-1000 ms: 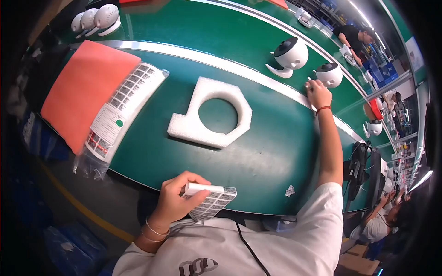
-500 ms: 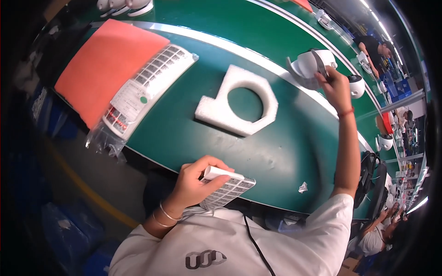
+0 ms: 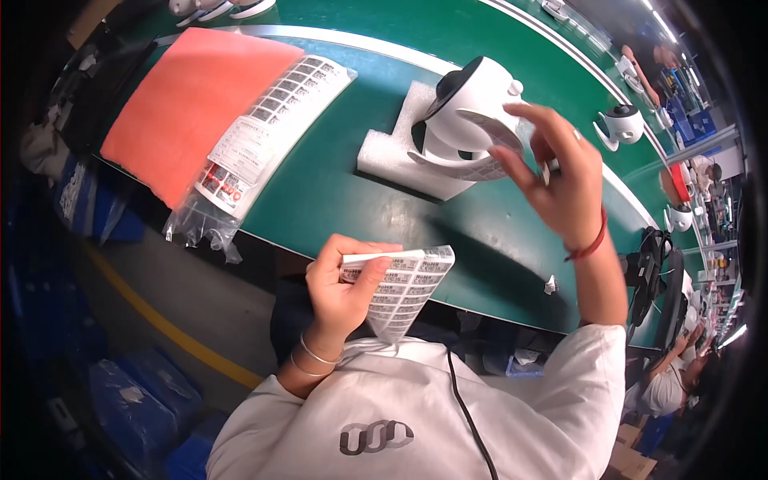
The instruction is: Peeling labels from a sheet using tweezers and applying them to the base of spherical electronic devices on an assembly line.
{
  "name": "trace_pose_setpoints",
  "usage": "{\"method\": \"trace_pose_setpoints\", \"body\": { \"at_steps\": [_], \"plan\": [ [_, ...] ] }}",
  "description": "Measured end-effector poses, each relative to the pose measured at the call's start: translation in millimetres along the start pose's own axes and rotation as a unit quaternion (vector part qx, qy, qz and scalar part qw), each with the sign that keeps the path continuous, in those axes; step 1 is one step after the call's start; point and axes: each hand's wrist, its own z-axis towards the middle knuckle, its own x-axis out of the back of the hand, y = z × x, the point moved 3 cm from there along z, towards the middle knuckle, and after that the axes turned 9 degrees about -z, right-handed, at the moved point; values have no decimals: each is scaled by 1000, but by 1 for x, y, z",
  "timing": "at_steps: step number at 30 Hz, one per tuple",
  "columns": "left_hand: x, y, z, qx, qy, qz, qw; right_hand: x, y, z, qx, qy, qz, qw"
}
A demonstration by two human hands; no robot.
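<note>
My left hand (image 3: 346, 282) grips a folded sheet of small printed labels (image 3: 404, 288) close to my chest, at the near edge of the green belt (image 3: 336, 184). My right hand (image 3: 560, 180) holds a white round camera-like device (image 3: 472, 112) with a dark face, lifted over a white foam block (image 3: 392, 156) with a round cut-out. The device hides most of the block. A red cord circles my right wrist.
A bagged stack of label sheets (image 3: 268, 132) lies partly on an orange-pink pad (image 3: 188, 100) at the left. More white devices (image 3: 622, 124) stand further along the belt. Another person (image 3: 668, 388) sits at the right. Blue crates (image 3: 136, 392) sit on the floor.
My right hand reached to the belt's far side, took a white device and brought it over the foam block. My left hand kept the label sheet.
</note>
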Motion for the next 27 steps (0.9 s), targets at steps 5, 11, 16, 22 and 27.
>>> {"method": "trace_pose_setpoints", "body": {
  "at_steps": [5,11,16,22,27],
  "plan": [
    [3,3,-1,-50,7,-16,999,-21,-54,-47,116,-35,172,978],
    [-7,-1,-2,70,-33,-142,987,-41,-56,-65,25,-104,304,947],
    [-4,-2,-5,119,-55,-10,991,-50,-56,-66,-30,-166,362,917],
    [-3,-2,-4,100,-42,32,994,-53,-37,-79,-94,-191,374,903],
    [-7,-1,-1,91,-11,30,995,-50,-3,-95,-179,-26,387,904]
  ]
}}
